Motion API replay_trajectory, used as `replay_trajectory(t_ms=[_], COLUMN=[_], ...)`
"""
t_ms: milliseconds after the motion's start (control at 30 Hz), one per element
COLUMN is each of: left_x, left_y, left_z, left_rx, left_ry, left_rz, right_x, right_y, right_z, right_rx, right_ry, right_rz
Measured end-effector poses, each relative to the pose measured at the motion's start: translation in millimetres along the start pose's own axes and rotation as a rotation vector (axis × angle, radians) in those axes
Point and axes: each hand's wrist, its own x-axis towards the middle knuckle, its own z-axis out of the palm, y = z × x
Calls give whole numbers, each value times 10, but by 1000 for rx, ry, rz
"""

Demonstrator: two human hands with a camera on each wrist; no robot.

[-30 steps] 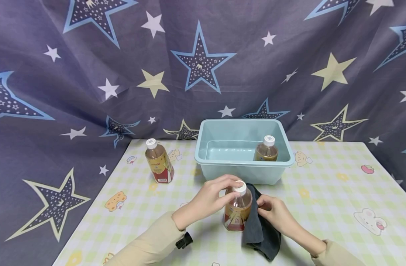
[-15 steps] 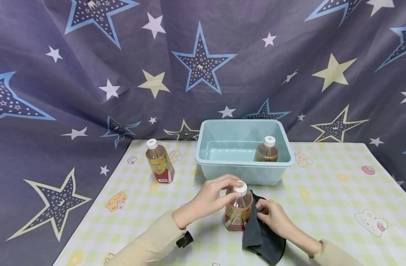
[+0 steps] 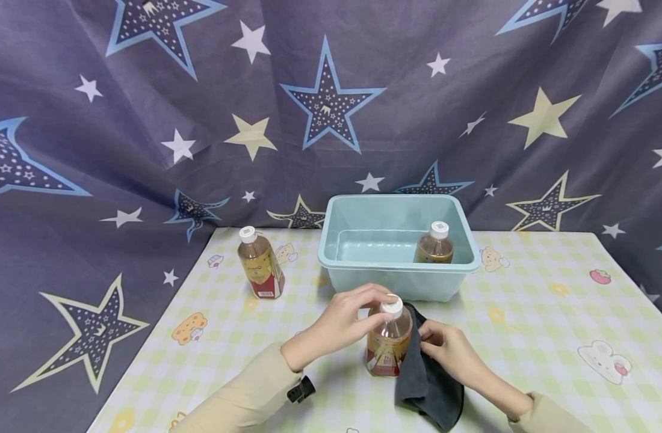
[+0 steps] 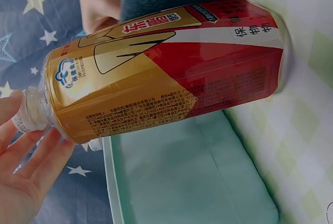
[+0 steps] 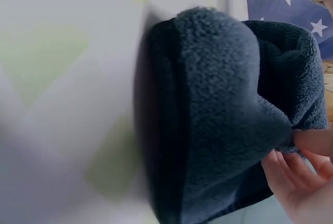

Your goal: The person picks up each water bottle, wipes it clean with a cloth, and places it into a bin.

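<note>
A drink bottle (image 3: 386,352) with a white cap and a gold and red label stands upright near the front middle of the table. My left hand (image 3: 344,322) grips it by the cap, thumb and fingers around the top; in the left wrist view the fingers (image 4: 49,154) reach the bottle's neck. My right hand (image 3: 452,352) pinches a dark grey cloth (image 3: 431,391) that lies against the bottle's right side. In the right wrist view the fuzzy cloth (image 5: 223,104) hangs folded from thumb and fingertips, its lower part near the tabletop.
Behind the hands stands a light blue plastic bin (image 3: 398,279), with a similar capped bottle (image 3: 435,246) upright in its right part. Another such bottle (image 3: 260,267) stands at the back left of the checked tablecloth (image 3: 542,313). A star-patterned curtain (image 3: 417,162) hangs behind the table.
The right hand shifts slightly with the cloth along the bottle's side, and the cloth's lower end swings a little to the right. The left hand and the bottle stay put.
</note>
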Motion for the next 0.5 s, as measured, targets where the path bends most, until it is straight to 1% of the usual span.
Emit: replay_trajectory(t_ms=[133,233,400,500], left_x=[5,5,6,6], left_y=[-2,-2,-7,-10], left_z=[-1,-2,2,3], left_rx=[3,2,-1,1], left_ry=[-4,-8,-3,1], left_rz=[0,-2,3,11], right_x=[-16,-25,-39,-43], right_y=[-63,-108,-192,-249], right_z=[-38,-69,-122,-141], right_rx=[10,4,20,47], right_ry=[37,48,54,77], right_rz=[-37,-45,-32,-23])
